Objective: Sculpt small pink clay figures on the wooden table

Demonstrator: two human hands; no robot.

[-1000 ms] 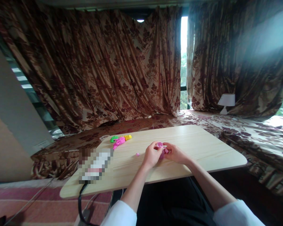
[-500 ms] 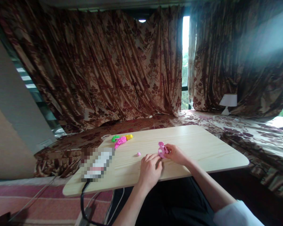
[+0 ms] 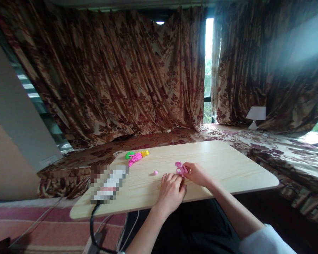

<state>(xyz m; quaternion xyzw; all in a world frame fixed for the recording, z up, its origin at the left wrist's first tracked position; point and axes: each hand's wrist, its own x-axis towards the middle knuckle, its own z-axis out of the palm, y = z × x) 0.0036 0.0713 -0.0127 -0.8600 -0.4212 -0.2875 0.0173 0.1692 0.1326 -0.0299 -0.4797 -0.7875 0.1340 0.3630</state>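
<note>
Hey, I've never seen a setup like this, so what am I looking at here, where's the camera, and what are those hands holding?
There's no machine here, just a person's two bare hands. Every picture comes from one camera worn on the head, looking forward and down. The right hand grips a soft-looking pink piece by its side. The left hand is right beside it, low over the pale table; whether it touches the piece is hard to tell. A small pink ball lies to the left, and farther back sit green, bright pink and yellow items. A patch at the table's left is pixelated, so I can't name what's there.
</note>
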